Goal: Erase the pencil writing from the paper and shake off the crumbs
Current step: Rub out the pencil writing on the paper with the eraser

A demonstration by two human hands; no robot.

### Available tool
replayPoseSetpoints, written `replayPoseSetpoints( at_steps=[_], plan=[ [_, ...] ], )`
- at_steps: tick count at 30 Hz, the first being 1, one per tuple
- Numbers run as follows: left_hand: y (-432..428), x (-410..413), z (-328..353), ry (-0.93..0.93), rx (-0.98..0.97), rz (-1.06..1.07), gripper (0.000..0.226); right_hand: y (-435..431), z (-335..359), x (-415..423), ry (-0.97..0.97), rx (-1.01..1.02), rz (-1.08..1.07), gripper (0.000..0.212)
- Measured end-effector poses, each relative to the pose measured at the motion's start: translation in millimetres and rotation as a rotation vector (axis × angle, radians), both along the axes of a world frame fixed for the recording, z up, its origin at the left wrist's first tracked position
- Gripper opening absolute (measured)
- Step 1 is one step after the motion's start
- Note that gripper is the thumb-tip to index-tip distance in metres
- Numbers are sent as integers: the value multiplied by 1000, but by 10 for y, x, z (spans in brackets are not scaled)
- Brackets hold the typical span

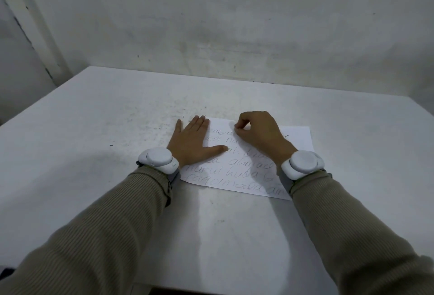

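Risk: white pencilled paper sheet creasing; left hand flat, pins only left edge; right hand pinches presumed small eraser.

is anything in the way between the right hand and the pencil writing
Nothing visible does. The right hand, pinching what looks like a small eraser, is on the top lines of the paper. Only the left hand, flat on the left edge, covers some writing with its thumb.

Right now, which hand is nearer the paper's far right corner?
Right. The right hand is mid-sheet on the paper, left of that corner; the left hand lies flat across its left edge.
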State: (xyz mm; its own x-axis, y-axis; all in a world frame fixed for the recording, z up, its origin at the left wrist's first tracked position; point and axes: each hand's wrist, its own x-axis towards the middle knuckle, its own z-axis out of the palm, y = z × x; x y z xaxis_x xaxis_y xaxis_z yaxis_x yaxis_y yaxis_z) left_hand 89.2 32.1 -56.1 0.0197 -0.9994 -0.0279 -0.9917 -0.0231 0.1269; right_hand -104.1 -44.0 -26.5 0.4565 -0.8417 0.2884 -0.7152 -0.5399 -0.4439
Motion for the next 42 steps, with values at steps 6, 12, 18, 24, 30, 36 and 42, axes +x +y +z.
replayPoseSetpoints(
  at_steps=[6, 12, 18, 24, 30, 36, 42],
  plan=[
    [-14, 3, -14, -10, -1, -3, 127, 0, -2, -89, 19, -31, -134, 8],
    [-1, -11, -9, -11, 1, 1, 127, 121, 21, -20, -21, 59, 43, 5],
    [5, -4, 3, -2, 2, -1, 130, 88, 14, -10, -7, 5, -28, 6],
    [2, -6, -11, -12, 3, -4, 128, 79, 13, -33, 36, -31, -42, 8],
    [-7, -3, -13, 0, 1, -1, 129, 183, 33, 44, 7, 24, 40, 5],
    [5, 5, -16, 2, 1, -3, 122, 100, 14, 62, 67, -64, -67, 9],
    [-1, -7, -8, -16, -5, 5, 130, 142, 86, 27, 58, 80, 30, 6]
  ],
)
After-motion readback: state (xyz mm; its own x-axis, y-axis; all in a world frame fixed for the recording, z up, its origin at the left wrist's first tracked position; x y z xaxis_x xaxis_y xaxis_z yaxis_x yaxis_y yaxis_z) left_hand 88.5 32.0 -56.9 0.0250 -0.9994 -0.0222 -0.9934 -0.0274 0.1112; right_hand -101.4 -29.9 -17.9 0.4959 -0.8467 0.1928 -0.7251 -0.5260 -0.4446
